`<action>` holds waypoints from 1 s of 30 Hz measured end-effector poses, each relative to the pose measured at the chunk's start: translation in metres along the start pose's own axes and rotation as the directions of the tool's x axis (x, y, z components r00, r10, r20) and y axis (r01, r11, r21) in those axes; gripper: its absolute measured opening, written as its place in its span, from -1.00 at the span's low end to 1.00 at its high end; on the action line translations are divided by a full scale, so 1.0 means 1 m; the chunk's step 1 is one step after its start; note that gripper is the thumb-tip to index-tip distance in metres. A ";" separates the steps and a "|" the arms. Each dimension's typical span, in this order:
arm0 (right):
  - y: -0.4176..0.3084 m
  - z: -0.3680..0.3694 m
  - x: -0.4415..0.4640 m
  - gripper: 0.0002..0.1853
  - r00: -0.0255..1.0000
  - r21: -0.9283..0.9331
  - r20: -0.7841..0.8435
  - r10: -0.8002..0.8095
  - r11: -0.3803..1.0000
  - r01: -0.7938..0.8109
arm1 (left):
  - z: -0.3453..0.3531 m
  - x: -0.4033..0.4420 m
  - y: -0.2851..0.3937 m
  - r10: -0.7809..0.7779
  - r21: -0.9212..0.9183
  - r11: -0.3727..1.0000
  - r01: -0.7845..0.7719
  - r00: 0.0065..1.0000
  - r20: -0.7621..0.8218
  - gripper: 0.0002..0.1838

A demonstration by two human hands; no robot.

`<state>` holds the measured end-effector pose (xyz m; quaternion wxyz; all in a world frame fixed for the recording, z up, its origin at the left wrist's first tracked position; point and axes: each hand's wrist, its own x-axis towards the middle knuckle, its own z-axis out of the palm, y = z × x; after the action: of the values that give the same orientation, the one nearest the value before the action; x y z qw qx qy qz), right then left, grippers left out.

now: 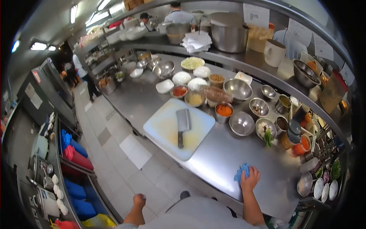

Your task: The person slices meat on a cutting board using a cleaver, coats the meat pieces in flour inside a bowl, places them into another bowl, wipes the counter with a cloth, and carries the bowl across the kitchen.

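My right hand (250, 178) presses a crumpled blue cloth (241, 171) against the steel counter (217, 160), near its front edge. Over the floor, left of my body, my left hand (139, 200) hangs with its fingers curled; what it holds, if anything, is hidden. On the white cutting board (160, 122) lies a cleaver (183, 120) with its dark handle toward me. Behind the board stand a bowl of red food (179, 91), a bowl of yellowish bits (195, 99) and a bowl of orange food (223, 110).
Steel bowls (242, 123) and sauce containers (301, 144) line the counter's back and right. A shelf above holds a large pot (228, 34) and a white jug (274, 52). People stand beyond the shelf, and a person (80, 66) is in the aisle.
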<state>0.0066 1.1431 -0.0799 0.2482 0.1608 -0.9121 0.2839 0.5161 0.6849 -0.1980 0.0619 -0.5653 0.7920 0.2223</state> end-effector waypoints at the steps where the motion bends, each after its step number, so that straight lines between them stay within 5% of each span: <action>1: -0.001 -0.001 0.001 -0.56 1.000 -0.006 0.005 0.011 1.000 -0.011 | -0.002 0.005 0.004 0.088 0.089 0.992 -0.087 0.996 -0.001 -0.79; 6: 0.003 -0.007 -0.003 -0.56 0.999 0.009 0.016 0.041 0.999 -0.041 | 0.000 -0.010 -0.011 0.132 0.169 0.975 -0.146 0.987 0.092 -0.78; 8: 0.003 -0.008 -0.002 -0.56 0.999 0.002 0.015 0.031 1.000 -0.031 | 0.013 -0.005 -0.032 0.115 0.405 0.898 -0.171 0.980 0.161 -0.76; 12: 0.003 -0.012 -0.002 -0.56 0.999 0.014 0.025 0.040 0.999 -0.041 | 0.027 0.001 -0.048 0.136 0.519 0.822 -0.235 0.965 0.223 -0.74; 17: 0.003 -0.012 -0.002 -0.57 0.999 0.010 0.014 0.050 0.999 -0.050 | 0.032 -0.001 -0.037 0.013 0.140 0.989 -0.044 0.977 0.212 -0.76; 21: 0.005 -0.016 0.000 -0.58 1.000 0.038 0.007 0.026 0.999 -0.026 | 0.046 -0.005 -0.029 -0.024 0.064 0.998 0.012 0.980 0.198 -0.77; 23: 0.007 -0.016 -0.002 -0.58 1.000 0.045 0.011 0.020 0.999 -0.021 | 0.060 -0.005 -0.042 0.072 -0.204 0.978 -0.039 0.985 0.157 -0.77; 30: 0.012 -0.021 0.001 -0.59 1.000 0.092 0.024 0.014 0.996 -0.016 | 0.056 -0.093 -0.033 0.020 0.244 0.967 -0.065 0.983 0.183 -0.75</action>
<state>0.0082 1.1651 -0.0701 0.2277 0.1686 -0.9021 0.3255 0.5711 0.7809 -0.2246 0.1986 -0.5134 0.8169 0.1722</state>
